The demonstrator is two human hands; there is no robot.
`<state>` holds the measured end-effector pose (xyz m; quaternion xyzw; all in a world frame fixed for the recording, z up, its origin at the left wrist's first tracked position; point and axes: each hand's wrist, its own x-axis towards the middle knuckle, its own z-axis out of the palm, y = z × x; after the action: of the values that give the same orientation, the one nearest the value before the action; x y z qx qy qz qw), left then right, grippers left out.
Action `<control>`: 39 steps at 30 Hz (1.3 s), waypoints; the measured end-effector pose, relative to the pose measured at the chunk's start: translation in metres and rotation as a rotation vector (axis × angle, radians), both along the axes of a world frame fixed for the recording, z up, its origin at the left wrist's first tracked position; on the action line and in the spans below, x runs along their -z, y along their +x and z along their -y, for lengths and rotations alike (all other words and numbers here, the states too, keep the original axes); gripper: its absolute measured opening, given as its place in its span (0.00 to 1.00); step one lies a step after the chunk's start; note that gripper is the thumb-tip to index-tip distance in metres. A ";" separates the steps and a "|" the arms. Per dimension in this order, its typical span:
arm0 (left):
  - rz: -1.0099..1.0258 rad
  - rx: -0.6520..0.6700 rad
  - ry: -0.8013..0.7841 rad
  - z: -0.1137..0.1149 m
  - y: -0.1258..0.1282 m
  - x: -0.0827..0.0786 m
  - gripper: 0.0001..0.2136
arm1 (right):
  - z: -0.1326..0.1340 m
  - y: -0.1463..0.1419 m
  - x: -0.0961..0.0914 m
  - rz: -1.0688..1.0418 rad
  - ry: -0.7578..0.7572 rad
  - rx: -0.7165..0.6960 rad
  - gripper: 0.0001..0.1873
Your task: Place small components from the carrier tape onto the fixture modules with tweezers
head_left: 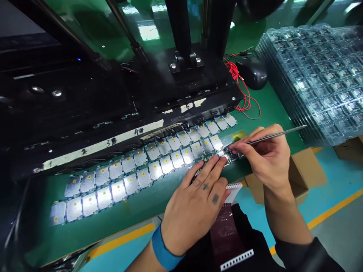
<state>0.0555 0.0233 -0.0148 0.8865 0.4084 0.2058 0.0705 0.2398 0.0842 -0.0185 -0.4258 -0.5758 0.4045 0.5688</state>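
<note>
Pinching slim steel tweezers (269, 138) in right hand (266, 155) — thumb & fingers clamped round the shaft, pointed tips down on the right end of the board panel (136, 173), blunt rear end sticking out to the right. Pressing left hand (198, 196) flat on that same end, fingers stretched out & close together, fingertips (211, 162) touching the board just beside the tweezer tips, gripping nothing. Wearing a smooth blue wristband (163, 251) snug on left wrist. Working over a panel of two long rows of small squarish modules w/ dull silver metal lids, most w/ a tiny yellow dot, lying flat on the matte green mat (136, 211), running diagonally from near left to far right, close along the front of a black fixture (127, 105). Passing a strip of pale tape (104, 145) w/ hand-written marks on that fixture's front edge. Taking in, far right, a tall stack of clear glossy blister trays (320, 79) w/ gridded pockets, cut off by the frame edge; a rounded black mouse (253, 71) & looping red wires (245, 96) between stack & fixture; a brown cardboard box (307, 170) just beside right wrist, partly hidden by it. Failing to make out the exact part under the tips — lost in glare & behind fingers; same for the dark reddish thing w/ white toothed strips (236, 260) below left hand, mostly covered.
</note>
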 end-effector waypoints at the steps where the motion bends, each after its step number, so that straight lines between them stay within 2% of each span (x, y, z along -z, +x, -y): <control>1: 0.001 0.001 -0.003 0.000 0.000 0.000 0.11 | 0.000 0.000 0.000 0.000 -0.004 -0.001 0.15; 15: 0.032 0.005 -0.034 -0.002 -0.001 -0.005 0.10 | 0.001 -0.001 0.001 -0.015 -0.011 0.070 0.14; 18: 0.184 0.006 -0.090 -0.004 -0.006 -0.011 0.10 | 0.005 -0.002 -0.002 -0.093 0.056 0.155 0.15; 21: 0.479 -0.032 -0.179 -0.004 -0.012 -0.011 0.06 | 0.016 -0.006 -0.013 -0.184 0.172 0.198 0.14; 24: 0.665 -0.119 -0.216 -0.002 -0.015 -0.007 0.09 | 0.029 -0.015 -0.029 -0.227 0.195 0.140 0.14; 28: 0.713 -0.212 -0.210 0.000 -0.016 -0.004 0.07 | 0.041 -0.032 -0.042 -0.210 0.132 0.059 0.13; 33: 0.723 -0.250 -0.211 -0.001 -0.015 -0.006 0.05 | 0.041 -0.044 -0.035 -0.204 0.163 0.046 0.13; 39: 0.724 -0.238 -0.220 -0.001 -0.014 -0.007 0.03 | 0.042 -0.044 -0.027 -0.218 0.159 0.039 0.13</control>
<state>0.0414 0.0245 -0.0076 0.6902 0.4764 0.4670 0.2802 0.1958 0.0419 0.0088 -0.3442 -0.5323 0.3902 0.6678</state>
